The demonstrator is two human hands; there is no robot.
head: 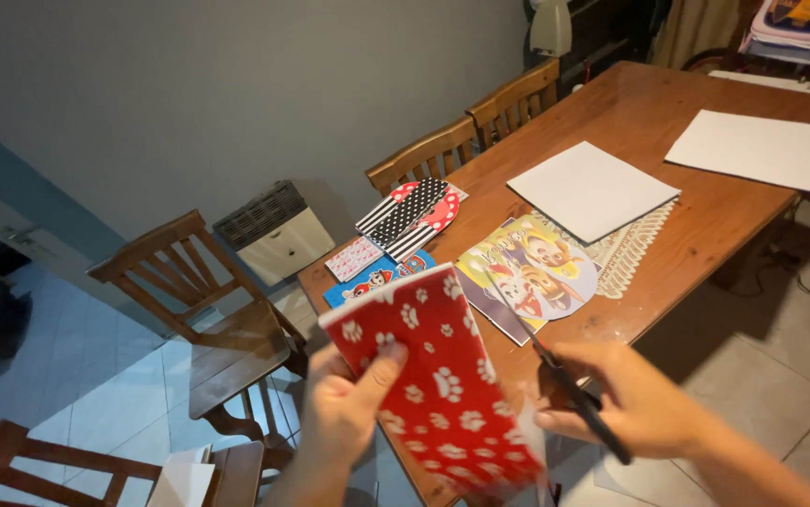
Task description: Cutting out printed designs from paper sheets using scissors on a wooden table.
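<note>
The left hand (344,413) pinches the red paw-print sheet (438,380) above the near corner of the table (705,202); the right hand (630,399) has its grip closed around black scissors (569,390), blades meeting the sheet's right edge. The unsupported sheet could flex and tear crookedly. Beyond the sheet lie cartoon-dog cut-outs (532,277), a blue card (377,279) and a polka-dot packet (411,216).

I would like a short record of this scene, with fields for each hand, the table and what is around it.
left hand: left hand holds a red sheet with white paw prints, thumb on its face
right hand: right hand holds black scissors, blades at the sheet's right edge
table: wooden table with cartoon dog cut-outs, two white sheets, dotted and striped papers
around: wooden chairs, a small heater by the wall
</note>
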